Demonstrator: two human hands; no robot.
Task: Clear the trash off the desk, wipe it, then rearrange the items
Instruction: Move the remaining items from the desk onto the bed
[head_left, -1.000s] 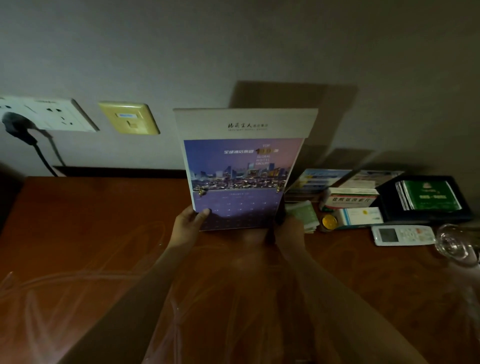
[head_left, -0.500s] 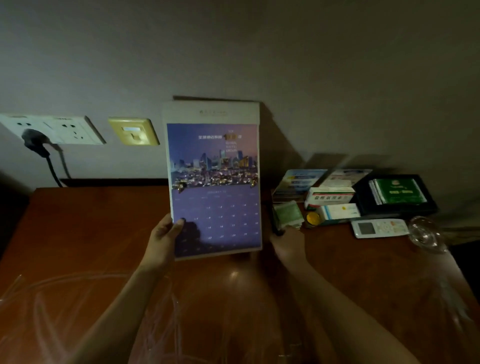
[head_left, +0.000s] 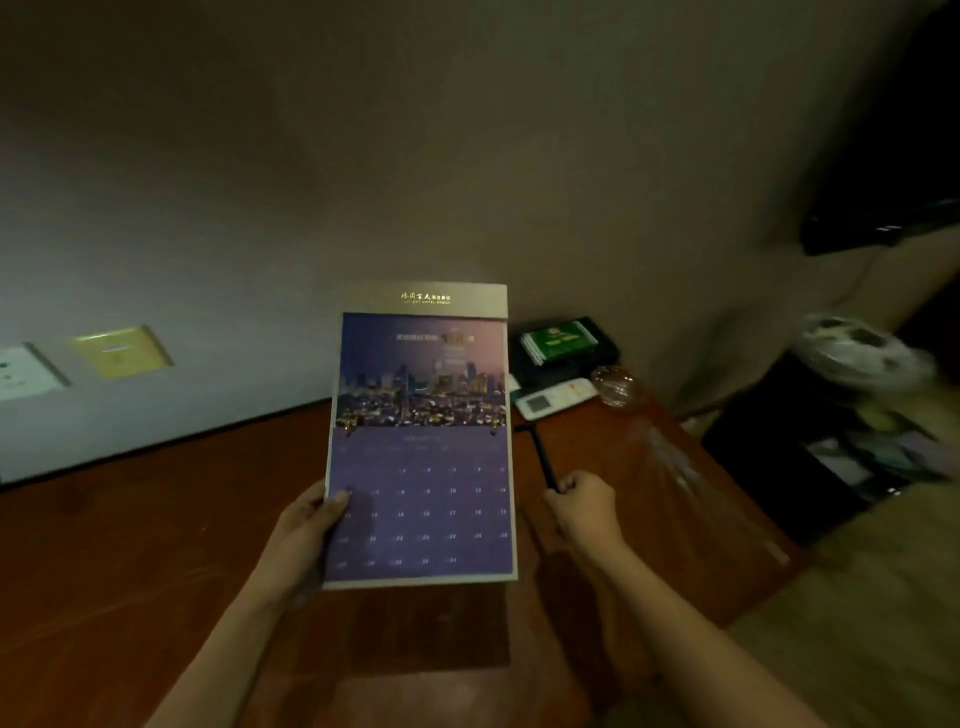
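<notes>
Wall calendar (head_left: 420, 441), purple, city photograph: now lifted clear of desk (head_left: 130, 545), gripped by left hand (head_left: 304, 540). Black pen (head_left: 540, 457) is pinched in right hand (head_left: 584, 506), formerly resting on desk.

Both forearms reach forward from the lower edge of view, bare, roughly parallel. Left hand (head_left: 304, 538) raised, thumb laid across the front of a calendar (head_left: 421, 441), fingers hidden behind its left edge, gripping it upright. Right hand (head_left: 582, 506) curled into a loose fist around the lower end of a thin black pen (head_left: 540, 457), knuckles up.
</notes>
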